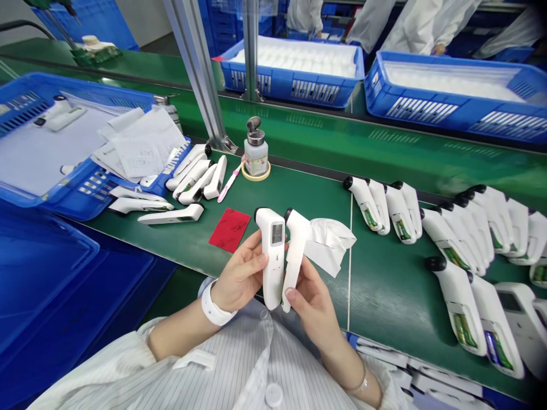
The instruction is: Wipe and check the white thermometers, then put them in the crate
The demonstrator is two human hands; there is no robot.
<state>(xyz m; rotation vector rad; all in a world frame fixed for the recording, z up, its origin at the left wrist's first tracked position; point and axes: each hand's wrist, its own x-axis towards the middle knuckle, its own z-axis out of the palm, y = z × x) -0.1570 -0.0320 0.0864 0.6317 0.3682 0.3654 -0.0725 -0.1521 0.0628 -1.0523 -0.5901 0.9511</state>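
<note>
My left hand (pixel 243 272) is closed round a white infrared thermometer (pixel 273 259), held upright with its dark screen facing me. Right beside it, my right hand (pixel 314 296) grips a second white thermometer (pixel 296 253), turned side-on, between thumb and fingers. The two devices are side by side over the front edge of the green table (pixel 384 285). A crumpled white cloth (pixel 328 242) lies behind my right hand, and a red square sheet (pixel 229 229) lies behind my left hand.
More thermometers lie at right (pixel 457 307) and left (pixel 171 215). A bottle (pixel 256 154) stands at the back near a metal post (pixel 199 68). A blue basket (pixel 85 193) with papers is at left. Blue crates (pixel 294 91) stand beyond; people in white are farther back.
</note>
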